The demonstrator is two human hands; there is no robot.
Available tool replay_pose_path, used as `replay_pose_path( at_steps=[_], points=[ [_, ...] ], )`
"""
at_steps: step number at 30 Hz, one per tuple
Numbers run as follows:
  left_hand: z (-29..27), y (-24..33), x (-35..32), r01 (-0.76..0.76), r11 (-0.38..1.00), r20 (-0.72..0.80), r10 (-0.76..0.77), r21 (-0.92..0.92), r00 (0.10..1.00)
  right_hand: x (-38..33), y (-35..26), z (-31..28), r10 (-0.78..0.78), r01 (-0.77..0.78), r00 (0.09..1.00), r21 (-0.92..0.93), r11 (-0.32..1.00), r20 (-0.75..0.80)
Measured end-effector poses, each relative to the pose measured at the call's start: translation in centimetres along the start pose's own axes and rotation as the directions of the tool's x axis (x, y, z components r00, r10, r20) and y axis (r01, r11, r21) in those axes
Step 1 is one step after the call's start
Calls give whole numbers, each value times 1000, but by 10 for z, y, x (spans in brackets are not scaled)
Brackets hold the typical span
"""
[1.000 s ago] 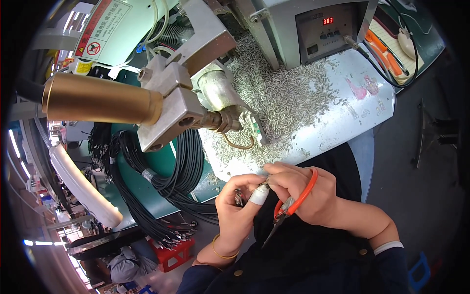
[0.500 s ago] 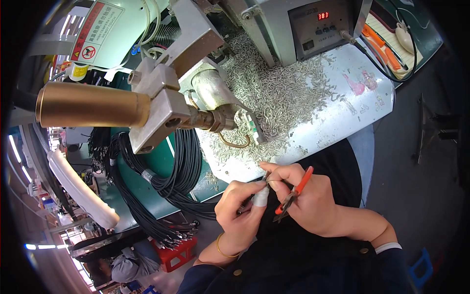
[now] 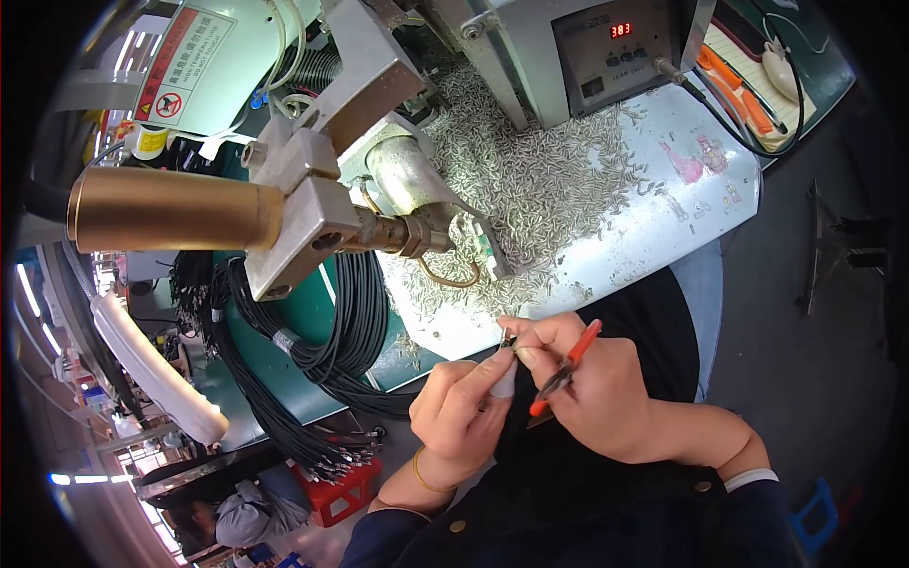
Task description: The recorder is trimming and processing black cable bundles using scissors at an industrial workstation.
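Note:
In front of the pale work plate's near edge, both hands are close together, fingertips nearly meeting. My left hand is closed in a pinch, with a white wrap around one finger. A small metallic piece shows at the meeting fingertips; its exact kind is too small to tell. My right hand keeps red-handled pliers tucked in its curled grip, while its thumb and forefinger pinch at the small piece. Just beyond the fingers is a soldering head with a brass-coloured barrel and a bent tube.
Many small silvery pins cover the pale work plate. A grey control box with a red display stands behind. Coiled black cables lie at left, beside a long lamp. A red stool and another person are lower left.
My left hand has turned slightly, hiding more of the wrapped finger. The pliers have shifted a little in my right hand, which stays at about the same place.

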State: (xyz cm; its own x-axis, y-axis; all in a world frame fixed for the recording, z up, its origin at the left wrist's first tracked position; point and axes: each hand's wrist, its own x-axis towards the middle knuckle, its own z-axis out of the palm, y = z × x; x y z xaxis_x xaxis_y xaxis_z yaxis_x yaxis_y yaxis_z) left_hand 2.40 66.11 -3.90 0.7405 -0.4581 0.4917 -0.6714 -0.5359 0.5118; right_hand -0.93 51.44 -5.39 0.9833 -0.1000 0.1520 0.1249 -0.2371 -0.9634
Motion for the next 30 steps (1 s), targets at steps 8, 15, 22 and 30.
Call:
replay_pose_path(
  at_steps=[8, 15, 22, 30],
  points=[
    [1, -1, 0, 183, 973, 41, -179, -143, 983, 2, -4, 2, -37, 34, 999, -102, 994, -24],
    [-7, 4, 2, 588, 613, 215, -573, -527, 791, 8, -2, -9, 247, -303, 945, 283, 910, 216],
    [-10, 0, 1, 590, 492, 272, -574, -640, 773, 7, 2, -10, 182, -227, 966, 266, 937, 185],
    [-5, 6, 8, 604, 409, 269, -628, -684, 730, -2, 5, -7, 120, -62, 980, -328, 943, 161]
  ],
)
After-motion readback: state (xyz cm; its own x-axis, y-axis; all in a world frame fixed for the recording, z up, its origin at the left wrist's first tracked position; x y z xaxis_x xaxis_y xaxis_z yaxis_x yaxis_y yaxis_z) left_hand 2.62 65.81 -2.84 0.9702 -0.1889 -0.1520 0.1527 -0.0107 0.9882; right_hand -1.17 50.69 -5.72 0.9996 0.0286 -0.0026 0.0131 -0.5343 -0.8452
